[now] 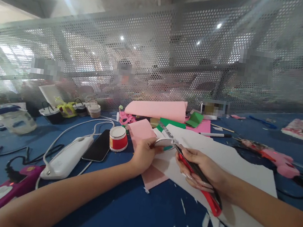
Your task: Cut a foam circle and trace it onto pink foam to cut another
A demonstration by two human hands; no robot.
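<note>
My right hand (pixel 202 168) is closed round red-and-black scissors (pixel 205 189), whose blades point up and left to a small white paper piece (pixel 163 142). My left hand (pixel 143 153) pinches that white piece at its left edge, just above a large white sheet (pixel 233 169) lying on the blue table (pixel 127 214). A pink paper square (pixel 141 129) lies right behind my left hand. White paper scraps (pixel 184 207) are scattered on the table near my forearms.
A red-and-white tape roll (pixel 118 138), a black phone (pixel 98 147) and a white power bank (pixel 67 158) with cable lie at left. Pink and green papers (pixel 165 111) sit behind. A pink glue gun (pixel 279 160) lies right. A perforated metal screen (pixel 159 55) bounds the table's back.
</note>
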